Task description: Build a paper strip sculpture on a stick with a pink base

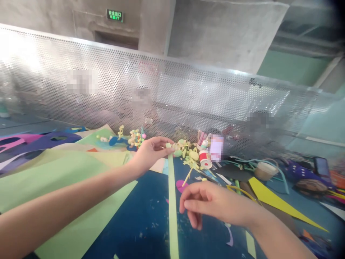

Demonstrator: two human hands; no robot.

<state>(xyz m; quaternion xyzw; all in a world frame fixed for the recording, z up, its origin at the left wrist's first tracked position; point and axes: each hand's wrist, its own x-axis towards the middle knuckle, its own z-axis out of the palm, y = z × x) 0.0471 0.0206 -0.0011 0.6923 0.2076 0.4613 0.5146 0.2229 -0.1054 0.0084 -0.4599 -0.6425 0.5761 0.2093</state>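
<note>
My left hand [152, 154] pinches the top end of a long, narrow pale-green strip [172, 208] between thumb and fingers. The strip hangs down toward the bottom edge of the view. It looks like paper or thin felt. Just right of the strip, my right hand [206, 203] is loosely bent, fingers apart, with nothing visible in it. Under my left forearm lie large pale-green sheets [88, 205]. Beyond my right hand is a round magenta piece [182, 185] with a thin yellow stick [188, 177] lying at it.
Dark blue table [134, 219]. Behind it stands a perforated metal screen [121, 82]. Along its foot are a heap of yellow-green pieces [192, 154], a red-and-white spool [205, 159] and a lit phone screen [216, 148]. A yellow triangular sheet [283, 203] and a cup [265, 171] lie to the right.
</note>
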